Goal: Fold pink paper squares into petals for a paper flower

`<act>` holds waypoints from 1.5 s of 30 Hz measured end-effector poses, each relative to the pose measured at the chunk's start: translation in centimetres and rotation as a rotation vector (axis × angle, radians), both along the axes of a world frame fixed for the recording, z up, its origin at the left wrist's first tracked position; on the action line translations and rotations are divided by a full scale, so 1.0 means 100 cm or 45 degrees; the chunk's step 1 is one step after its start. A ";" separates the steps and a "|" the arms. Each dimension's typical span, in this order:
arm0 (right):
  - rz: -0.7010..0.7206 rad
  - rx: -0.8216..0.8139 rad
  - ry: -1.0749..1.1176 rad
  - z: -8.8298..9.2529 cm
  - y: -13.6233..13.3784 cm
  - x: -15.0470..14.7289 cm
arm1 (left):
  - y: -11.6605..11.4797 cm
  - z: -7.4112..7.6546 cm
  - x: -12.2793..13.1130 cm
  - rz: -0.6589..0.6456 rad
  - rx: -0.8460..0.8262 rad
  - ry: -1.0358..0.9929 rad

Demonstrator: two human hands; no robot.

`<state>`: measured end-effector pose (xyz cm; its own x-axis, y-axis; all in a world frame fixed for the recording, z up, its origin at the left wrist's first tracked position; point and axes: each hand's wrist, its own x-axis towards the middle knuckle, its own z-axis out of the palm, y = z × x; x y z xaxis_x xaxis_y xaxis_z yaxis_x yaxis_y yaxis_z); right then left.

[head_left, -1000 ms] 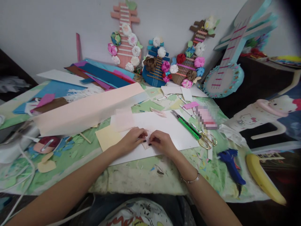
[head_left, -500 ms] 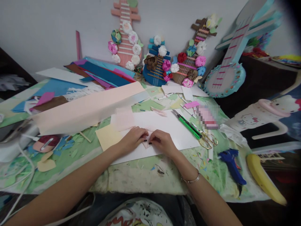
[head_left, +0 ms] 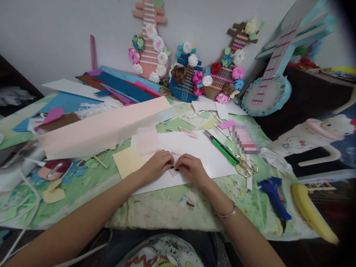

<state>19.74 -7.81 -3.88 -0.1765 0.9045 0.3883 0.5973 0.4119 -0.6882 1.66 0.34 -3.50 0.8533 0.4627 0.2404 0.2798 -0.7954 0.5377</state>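
My left hand (head_left: 157, 163) and my right hand (head_left: 191, 167) meet over a large white sheet (head_left: 205, 152) in the middle of the table. Both pinch a small pale pink piece of paper (head_left: 175, 168), fingers curled down on it against the sheet. Most of the pink piece is hidden under my fingertips. A silver bracelet (head_left: 226, 214) rings my right wrist. A cream sheet (head_left: 125, 161) sticks out from under the white one at the left.
A long pale pink paper strip (head_left: 102, 128) lies to the left. A green cutter (head_left: 221, 147) and gold-handled scissors (head_left: 244, 165) lie to the right, then a blue glue gun (head_left: 274, 196) and a banana (head_left: 313, 213). Flower-decked paper guitars (head_left: 185, 76) lean on the wall.
My two hands stay on the small pink piece with the fingertips drawn slightly closer together; nothing else on the table has moved.
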 end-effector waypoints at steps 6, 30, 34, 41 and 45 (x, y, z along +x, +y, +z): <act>0.040 0.020 -0.059 -0.002 0.000 0.000 | -0.001 0.000 0.000 -0.011 0.058 -0.010; 0.055 0.051 -0.099 -0.002 0.000 0.001 | -0.052 0.011 -0.038 -0.089 0.592 0.274; 0.046 0.034 -0.099 -0.001 -0.001 0.001 | -0.052 0.012 -0.041 -0.116 0.577 0.313; 0.042 -0.002 -0.078 -0.001 -0.001 0.000 | -0.049 0.013 -0.045 -0.156 0.540 0.359; 0.042 -0.032 -0.053 0.002 -0.002 0.001 | -0.050 0.014 -0.044 -0.144 0.508 0.370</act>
<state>19.89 -7.97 -3.66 -0.2219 0.9072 0.3575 0.6118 0.4150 -0.6734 -2.72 -4.68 -2.12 0.9506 0.2841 0.1250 0.2730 -0.9569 0.0987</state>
